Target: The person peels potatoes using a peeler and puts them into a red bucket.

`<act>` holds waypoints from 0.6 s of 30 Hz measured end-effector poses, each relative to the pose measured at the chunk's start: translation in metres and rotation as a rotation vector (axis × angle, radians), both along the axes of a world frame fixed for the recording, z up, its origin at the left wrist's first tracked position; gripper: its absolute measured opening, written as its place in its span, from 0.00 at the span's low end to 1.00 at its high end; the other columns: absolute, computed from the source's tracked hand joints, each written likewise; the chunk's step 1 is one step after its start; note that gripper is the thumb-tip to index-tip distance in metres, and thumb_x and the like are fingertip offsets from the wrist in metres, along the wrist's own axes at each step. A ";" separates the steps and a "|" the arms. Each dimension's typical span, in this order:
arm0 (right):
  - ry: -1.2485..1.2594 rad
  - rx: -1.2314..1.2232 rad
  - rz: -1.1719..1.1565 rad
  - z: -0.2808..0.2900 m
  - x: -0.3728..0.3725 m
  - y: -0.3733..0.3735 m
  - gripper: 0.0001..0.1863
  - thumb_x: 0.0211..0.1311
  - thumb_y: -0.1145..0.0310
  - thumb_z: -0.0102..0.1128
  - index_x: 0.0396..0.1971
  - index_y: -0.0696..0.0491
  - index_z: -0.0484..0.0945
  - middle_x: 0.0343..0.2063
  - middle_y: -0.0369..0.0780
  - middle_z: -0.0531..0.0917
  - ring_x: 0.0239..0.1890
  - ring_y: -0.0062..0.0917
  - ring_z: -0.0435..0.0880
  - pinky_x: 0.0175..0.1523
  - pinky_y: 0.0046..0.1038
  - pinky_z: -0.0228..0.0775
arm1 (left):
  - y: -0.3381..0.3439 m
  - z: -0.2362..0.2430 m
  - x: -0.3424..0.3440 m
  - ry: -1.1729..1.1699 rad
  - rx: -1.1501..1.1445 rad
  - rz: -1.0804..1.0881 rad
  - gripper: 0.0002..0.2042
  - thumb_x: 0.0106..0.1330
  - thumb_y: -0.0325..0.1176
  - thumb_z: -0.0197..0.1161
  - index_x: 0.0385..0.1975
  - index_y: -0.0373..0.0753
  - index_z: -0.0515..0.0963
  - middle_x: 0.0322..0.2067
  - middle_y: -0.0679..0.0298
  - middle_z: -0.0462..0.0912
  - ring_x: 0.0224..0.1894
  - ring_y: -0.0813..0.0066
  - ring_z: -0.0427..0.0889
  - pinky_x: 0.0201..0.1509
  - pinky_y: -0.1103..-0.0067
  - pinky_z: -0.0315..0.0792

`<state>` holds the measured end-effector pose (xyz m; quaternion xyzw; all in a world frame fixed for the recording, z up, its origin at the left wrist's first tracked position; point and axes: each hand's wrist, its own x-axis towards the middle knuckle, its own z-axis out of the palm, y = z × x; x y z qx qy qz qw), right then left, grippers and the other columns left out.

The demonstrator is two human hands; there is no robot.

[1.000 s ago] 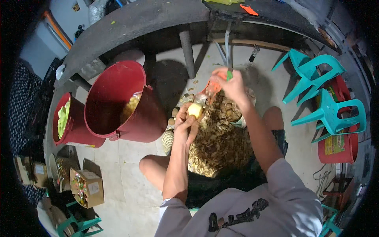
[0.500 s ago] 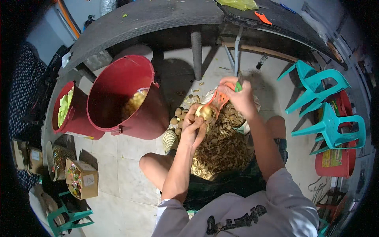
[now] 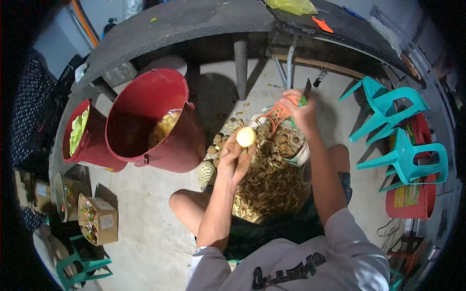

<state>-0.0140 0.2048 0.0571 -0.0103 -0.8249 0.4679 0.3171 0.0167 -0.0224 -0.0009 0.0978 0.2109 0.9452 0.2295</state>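
Note:
In my left hand (image 3: 232, 162), the fingertips grip a peeled, pale yellow potato (image 3: 246, 137). My right hand (image 3: 303, 114) is closed round an orange peeler (image 3: 278, 114) with a wide, holed head, which stands apart from the potato. A knife (image 3: 307, 86) with a dark blade and a green handle sticks up from the same right hand. Between my legs lies a large heap of brown peelings (image 3: 267, 191), with some unpeeled potatoes (image 3: 283, 145) on its far right part. More unpeeled potatoes (image 3: 212, 150) lie on the floor just left of the heap.
A big red bucket (image 3: 187, 153) at the left holds peeled potatoes (image 3: 167, 127). Beside it, a smaller red bucket (image 3: 99, 148) contains pale green pieces. A dark table (image 3: 194, 22) spans the far side. Teal plastic chairs (image 3: 412, 160) stand at right, a cardboard box (image 3: 107, 225) at lower left.
The peeler has come off the potato and moved right and slightly up with my right hand. My left hand has turned the potato so its bare pale side faces up.

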 end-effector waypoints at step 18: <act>-0.058 -0.211 0.290 0.007 0.001 -0.034 0.10 0.51 0.71 0.69 0.32 0.58 0.80 0.27 0.36 0.83 0.31 0.18 0.80 0.39 0.23 0.72 | -0.005 0.002 -0.006 0.269 -0.423 0.293 0.22 0.51 0.19 0.69 0.47 0.33 0.74 0.47 0.62 0.76 0.49 0.73 0.75 0.54 0.77 0.69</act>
